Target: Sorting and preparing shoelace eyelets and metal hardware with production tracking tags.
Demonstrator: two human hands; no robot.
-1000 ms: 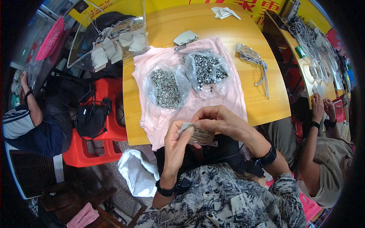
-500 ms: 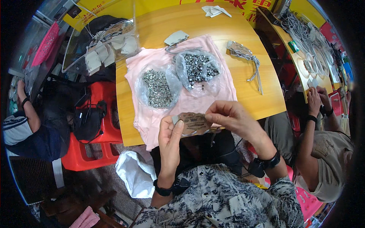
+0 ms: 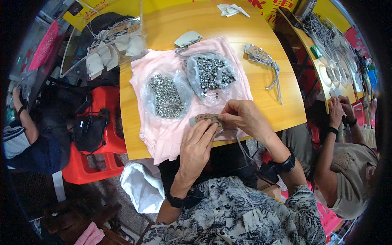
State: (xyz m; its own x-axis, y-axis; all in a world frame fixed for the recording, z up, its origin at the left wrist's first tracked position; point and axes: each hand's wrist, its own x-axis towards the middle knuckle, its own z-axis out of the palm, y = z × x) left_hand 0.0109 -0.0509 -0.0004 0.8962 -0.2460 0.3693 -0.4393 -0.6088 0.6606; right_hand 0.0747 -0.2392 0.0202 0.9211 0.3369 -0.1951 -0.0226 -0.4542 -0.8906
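Over the front edge of the pink cloth point(image 3: 163, 143), a small brown printed card point(image 3: 207, 118) is held between both hands. My left hand point(image 3: 197, 149) is closed on its near side, with the fingers lying across its face. At the card's right end my right hand point(image 3: 247, 120) pinches with thumb and forefinger. A grey cord point(image 3: 241, 147) hangs down below the card. Just beyond, an open plastic bag of small silvery metal pieces point(image 3: 167, 96) lies on the left. Beside it, another plastic bag holds darker shiny pieces point(image 3: 210, 73).
The wooden table point(image 3: 277, 110) carries a bundle of corded cards point(image 3: 261, 55) at right and a pale card point(image 3: 188, 38) at the cloth's far edge. A clear bin of cards point(image 3: 136, 45) stands far left. Red stools point(image 3: 104, 134) and a white sack point(image 3: 141, 190) are alongside. People work on both sides.
The card has moved slightly away from me and tipped. My left hand has turned so its back faces up, its fingers now over the card. The cord now hangs in plain sight.
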